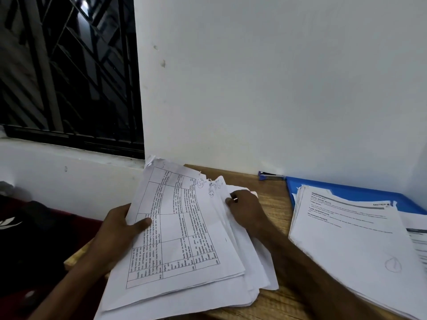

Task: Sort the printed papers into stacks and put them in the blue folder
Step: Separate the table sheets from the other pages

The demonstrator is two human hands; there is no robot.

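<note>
fingers (141,224) around edges of papers (184,239)

Wooden desk (275,195): papers (231,273), folder (346,190), stapler (271,176)

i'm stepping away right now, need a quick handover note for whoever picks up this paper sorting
Left hand: grips the unsorted pile at its left edge, thumb on the top sheet with the printed grid.
Right hand: fingers curled on the pile's far edge, as if leafing.
Done: a sorted stack lies on the open blue folder at right.
Left: sort the held pile and put it in the folder.
</note>
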